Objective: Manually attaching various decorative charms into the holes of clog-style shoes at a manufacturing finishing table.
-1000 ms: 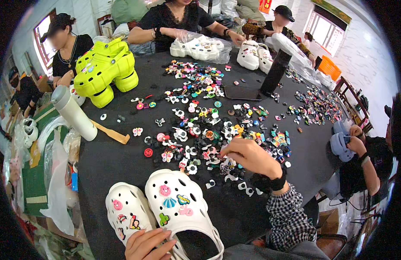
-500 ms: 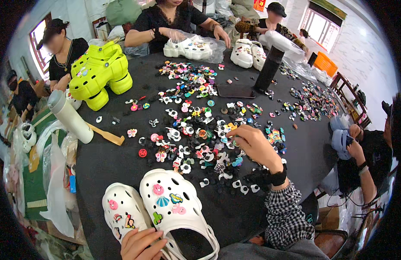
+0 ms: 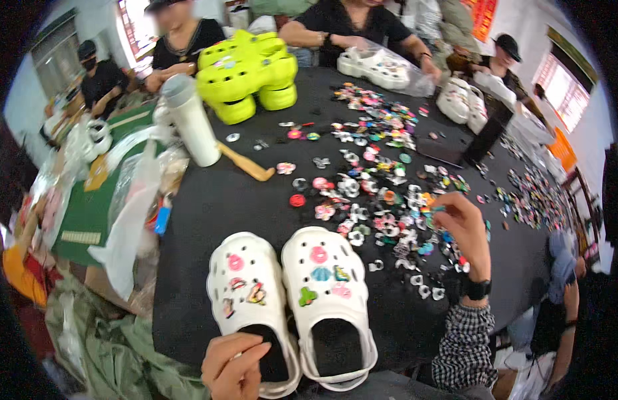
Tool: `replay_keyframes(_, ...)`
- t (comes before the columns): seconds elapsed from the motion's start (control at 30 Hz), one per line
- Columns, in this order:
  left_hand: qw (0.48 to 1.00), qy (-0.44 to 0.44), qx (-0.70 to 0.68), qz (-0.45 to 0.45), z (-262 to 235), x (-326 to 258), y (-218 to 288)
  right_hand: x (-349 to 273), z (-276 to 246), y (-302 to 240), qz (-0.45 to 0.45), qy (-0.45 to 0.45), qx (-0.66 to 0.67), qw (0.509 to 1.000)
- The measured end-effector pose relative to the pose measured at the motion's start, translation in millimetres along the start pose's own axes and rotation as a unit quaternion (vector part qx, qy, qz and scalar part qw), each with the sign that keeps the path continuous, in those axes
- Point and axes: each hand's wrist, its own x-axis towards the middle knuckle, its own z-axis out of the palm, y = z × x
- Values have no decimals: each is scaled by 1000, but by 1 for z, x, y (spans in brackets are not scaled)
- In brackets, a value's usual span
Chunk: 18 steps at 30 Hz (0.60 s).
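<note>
Two white clogs stand side by side at the table's near edge, toes away from me. The left clog [image 3: 245, 283] and the right clog [image 3: 325, 277] both carry colourful shoe charms, among them pink rings, a teal shell and a green cactus. My left hand [image 3: 233, 365] is curled round the outer heel side of the left clog, its fingertips over the opening. My right hand [image 3: 463, 230] hovers over the right part of a spread of loose shoe charms [image 3: 389, 220]. Its thumb and forefinger come together on a small teal charm [image 3: 439, 209], partly hidden and blurred.
A white tumbler [image 3: 192, 123] and a wooden stick [image 3: 247, 163] lie left of the charms, near big lime-green clogs [image 3: 249, 73]. Beyond are a dark phone [image 3: 439, 152] and a black upright post [image 3: 489, 137]. Co-workers handle shoes around the table.
The view has swung left, shifting the scene rightward. The two clogs now stand evenly apart, where the left one was partly behind the right. My right hand's fingertips have drawn together.
</note>
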Motion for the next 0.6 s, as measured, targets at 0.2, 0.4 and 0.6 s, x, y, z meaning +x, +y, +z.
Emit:
replay_keyframes(0.2,998,-44,-12,-36,-9,2,-2,-6,21,-30,-59,-27,29,997)
replay_keyframes(0.4,995,-76,-54,-30,-3,1,-7,-7,34,-38,-56,-67,-192,978)
replay_keyframes(0.6,998,-32,-43,-44,-3,-14,-4,0,39,-13,-90,-117,-309,940)
